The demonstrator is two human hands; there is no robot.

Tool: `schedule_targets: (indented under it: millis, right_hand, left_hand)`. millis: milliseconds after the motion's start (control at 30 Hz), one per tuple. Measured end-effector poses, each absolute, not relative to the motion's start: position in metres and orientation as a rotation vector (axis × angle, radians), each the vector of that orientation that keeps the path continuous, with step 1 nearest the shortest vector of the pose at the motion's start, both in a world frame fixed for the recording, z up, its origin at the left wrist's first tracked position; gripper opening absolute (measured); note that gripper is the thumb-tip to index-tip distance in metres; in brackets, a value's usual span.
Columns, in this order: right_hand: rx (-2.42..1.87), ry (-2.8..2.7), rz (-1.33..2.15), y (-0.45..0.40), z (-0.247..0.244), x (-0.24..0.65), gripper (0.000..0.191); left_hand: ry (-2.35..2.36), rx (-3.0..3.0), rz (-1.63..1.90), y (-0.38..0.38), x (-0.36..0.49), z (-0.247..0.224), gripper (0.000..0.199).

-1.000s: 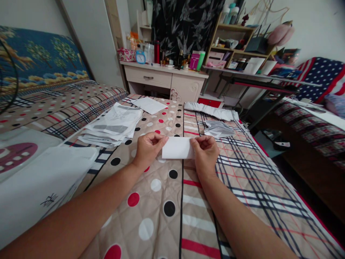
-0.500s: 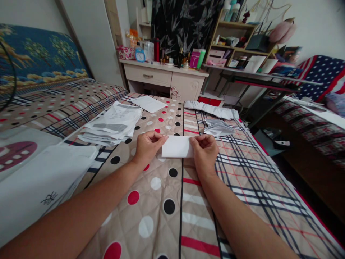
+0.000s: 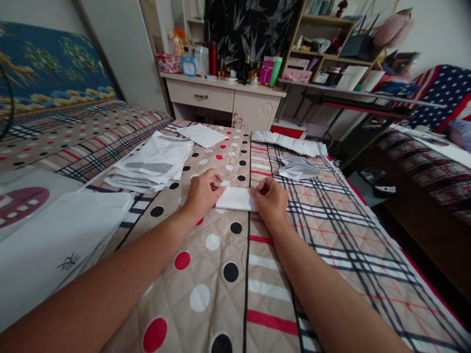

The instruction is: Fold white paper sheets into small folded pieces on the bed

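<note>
A small folded sheet of white paper (image 3: 236,199) is held low over the bedspread (image 3: 209,299), near the middle of the view. My left hand (image 3: 206,192) pinches its left end between thumb and fingers. On the right end, my right hand (image 3: 270,197) grips the paper the same way, fingers curled. Left of my hands lies a loose stack of printed sheets (image 3: 154,159). Beyond them rests a single white sheet (image 3: 203,135). Folded paper pieces (image 3: 299,167) lie to the right, with a long row of folded papers (image 3: 289,142) behind.
At the near left are a white plastic bag (image 3: 33,196) and large white papers (image 3: 62,245) with handwriting. A dresser (image 3: 200,98) crowded with bottles stands past the bed's far end. To the right are a shelf unit (image 3: 324,59) and a metal-legged table (image 3: 368,100).
The white paper has dropped slightly and now lies flatter, looking narrower. My right hand has shifted a little left and up with it. Both hands keep their hold.
</note>
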State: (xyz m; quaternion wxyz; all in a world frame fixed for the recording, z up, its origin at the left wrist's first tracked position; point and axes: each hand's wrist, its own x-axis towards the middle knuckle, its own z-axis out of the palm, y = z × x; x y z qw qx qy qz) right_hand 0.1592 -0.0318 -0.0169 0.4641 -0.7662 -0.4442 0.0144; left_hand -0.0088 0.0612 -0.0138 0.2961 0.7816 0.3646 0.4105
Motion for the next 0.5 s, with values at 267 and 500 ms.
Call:
schedule_targets:
  millis: [267, 500]
  right_hand:
    - [-2.132, -1.244, -0.025, -0.029, -0.012, 0.157, 0.006]
    - [-2.099, -1.237, -0.01, -0.028, -0.017, 0.159, 0.004]
  left_hand:
    - [0.943, 2.52, 0.793, 0.072, -0.011, -0.013, 0.011]
    - [0.99, 2.993, 0.174, 0.06, 0.019, 0.03, 0.017]
